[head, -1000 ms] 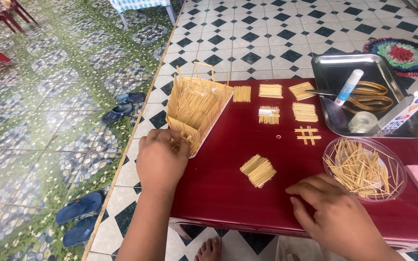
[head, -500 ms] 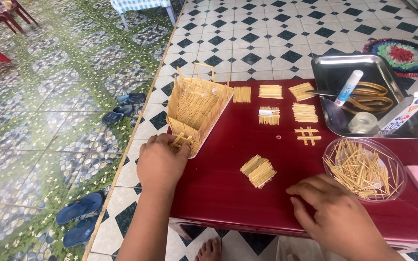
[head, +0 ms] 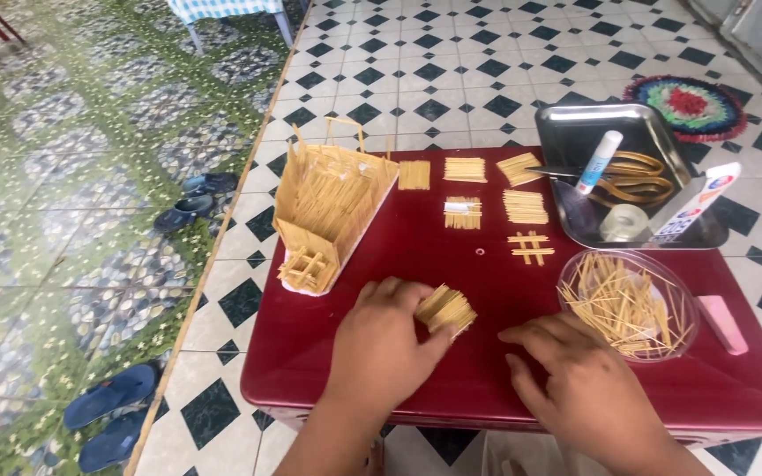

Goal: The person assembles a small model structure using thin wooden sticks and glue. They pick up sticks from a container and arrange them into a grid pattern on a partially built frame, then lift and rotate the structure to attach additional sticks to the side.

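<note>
Now the left hand has come away from the toothpick house at the bench's far left corner and closes its fingers on the small toothpick panel at mid-bench, so work shifts from the house to this piece. The right hand lies flat and empty beside the clear bowl of toothpicks. Around the red bench spreads checkered tile, with sandals lying on it.

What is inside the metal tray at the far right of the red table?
The metal tray holds a white glue stick, scissors with yellow handles and a clear tape roll. A white glue bottle leans across its right edge, hiding that corner.
</note>
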